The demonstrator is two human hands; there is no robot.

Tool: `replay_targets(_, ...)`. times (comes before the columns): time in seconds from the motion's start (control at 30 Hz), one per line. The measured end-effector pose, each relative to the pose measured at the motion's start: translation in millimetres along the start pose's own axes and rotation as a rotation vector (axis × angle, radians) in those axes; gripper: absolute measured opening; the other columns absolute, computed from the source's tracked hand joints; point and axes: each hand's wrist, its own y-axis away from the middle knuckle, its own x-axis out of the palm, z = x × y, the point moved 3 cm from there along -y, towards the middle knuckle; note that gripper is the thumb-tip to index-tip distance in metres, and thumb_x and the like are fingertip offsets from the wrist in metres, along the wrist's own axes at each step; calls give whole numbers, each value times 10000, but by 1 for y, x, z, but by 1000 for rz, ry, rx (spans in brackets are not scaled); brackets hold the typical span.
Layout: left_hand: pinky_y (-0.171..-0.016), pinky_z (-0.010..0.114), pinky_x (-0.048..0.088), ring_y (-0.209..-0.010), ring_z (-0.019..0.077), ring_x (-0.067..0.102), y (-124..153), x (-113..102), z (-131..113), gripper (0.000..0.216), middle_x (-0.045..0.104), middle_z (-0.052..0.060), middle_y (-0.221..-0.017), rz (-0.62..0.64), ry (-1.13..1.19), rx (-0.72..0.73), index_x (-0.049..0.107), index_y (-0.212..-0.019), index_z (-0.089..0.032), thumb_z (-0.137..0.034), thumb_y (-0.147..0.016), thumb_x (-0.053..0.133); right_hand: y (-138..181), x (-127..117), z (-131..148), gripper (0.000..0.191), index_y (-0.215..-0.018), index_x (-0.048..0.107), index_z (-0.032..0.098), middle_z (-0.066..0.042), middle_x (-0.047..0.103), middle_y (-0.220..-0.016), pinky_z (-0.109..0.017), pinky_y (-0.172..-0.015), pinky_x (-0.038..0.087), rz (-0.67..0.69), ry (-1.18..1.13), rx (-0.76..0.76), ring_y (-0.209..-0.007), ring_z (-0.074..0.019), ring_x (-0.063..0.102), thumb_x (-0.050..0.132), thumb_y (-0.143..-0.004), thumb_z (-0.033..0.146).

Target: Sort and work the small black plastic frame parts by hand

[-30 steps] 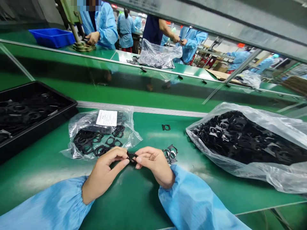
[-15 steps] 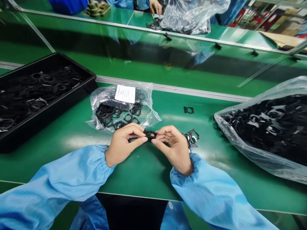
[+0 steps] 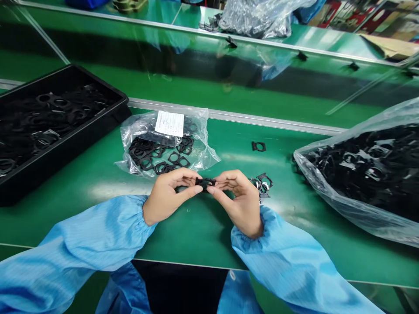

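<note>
Green bench edge (image 3: 186, 260) just below left hand (image 3: 170, 196), right hand (image 3: 237, 203); both grips pinching black frame piece (image 3: 205, 183).

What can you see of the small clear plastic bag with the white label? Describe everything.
The small clear plastic bag lies crumpled on the green bench top, just right of the black tray. Its glossy film carries a white printed label near the top. Black frame-shaped parts show through along the lower half. The person's left hand is just below it; whether they touch cannot be told.
</note>
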Motion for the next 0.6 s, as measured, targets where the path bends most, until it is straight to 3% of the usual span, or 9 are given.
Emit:
replay_targets(0.23, -665, 171, 586, -656, 93, 633, 0, 0, -1, 116, 633, -28, -696, 7, -14, 14, 690, -784, -172, -200, -810, 799, 0, 0, 2, 316, -889, 658, 225, 7, 717, -788, -277, -758, 636, 6, -7, -9, -729, -147, 727, 877, -785, 428)
replay_targets(0.43, -714, 181, 599, -698, 99, 678, 0, -1, -2, 151, 692, -13, -757, 17, -8, 36, 745, -982, -185, -215, -838, 784, 1, -1, 2, 339, -932, 688, 218, -17, 742, -848, -299, -783, 654, 10, 10, -38, -761, -163, 746, 865, -790, 469)
replay_targets(0.6, -682, 198, 602, -689, 113, 683, 0, -1, -2, 148, 713, 5, -765, 21, -18, 50, 755, -968, -180, -276, -858, 781, 0, 0, 3, 311, -912, 684, 224, -7, 727, -821, -288, -769, 649, 13, 25, -32, -742, -156, 734, 875, -788, 437)
